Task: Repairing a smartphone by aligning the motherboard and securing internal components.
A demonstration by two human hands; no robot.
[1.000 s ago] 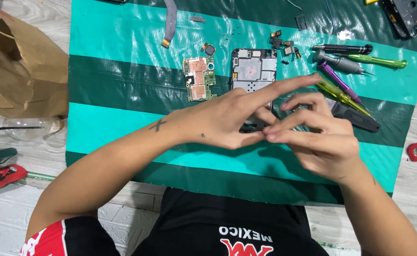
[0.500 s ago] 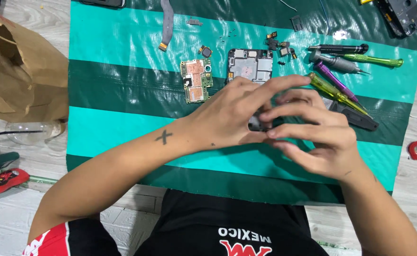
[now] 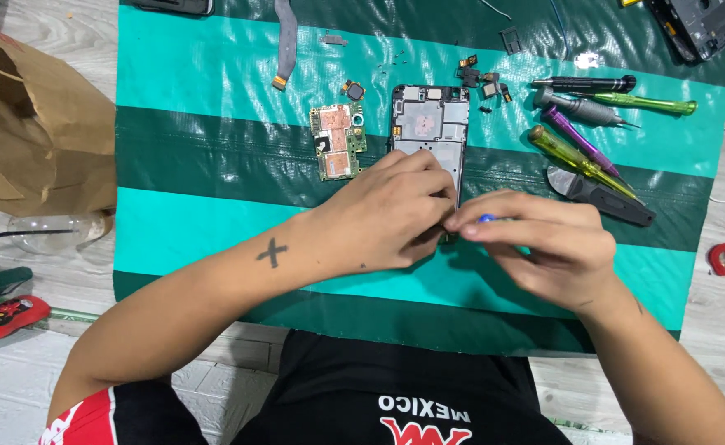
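Here, on a striped green mat [image 3: 214, 74]: an opened phone frame [image 3: 430, 124], lying flat near the middle, its lower end hidden under the hands. Left hand [image 3: 387, 216] — curled, fingers bent down onto the frame's lower part, holding it in place. Right hand [image 3: 544, 247] — fingertips [image 3: 471, 227] pressed together in a pinch on a small blue-tipped tool [image 3: 486, 218]; most of the tool is hidden, so its kind cannot be told. The two hands touch at the frame's lower edge.

Just left of the frame: a circuit board [image 3: 337, 140]. Above it, a flex cable [image 3: 285, 41]. Right of the frame: small loose parts [image 3: 482, 81], then screwdrivers [image 3: 618, 103] with black, green, purple and yellow handles, and a dark pry tool [image 3: 605, 198]. Far left, off the mat — a brown paper bag [image 3: 24, 124].
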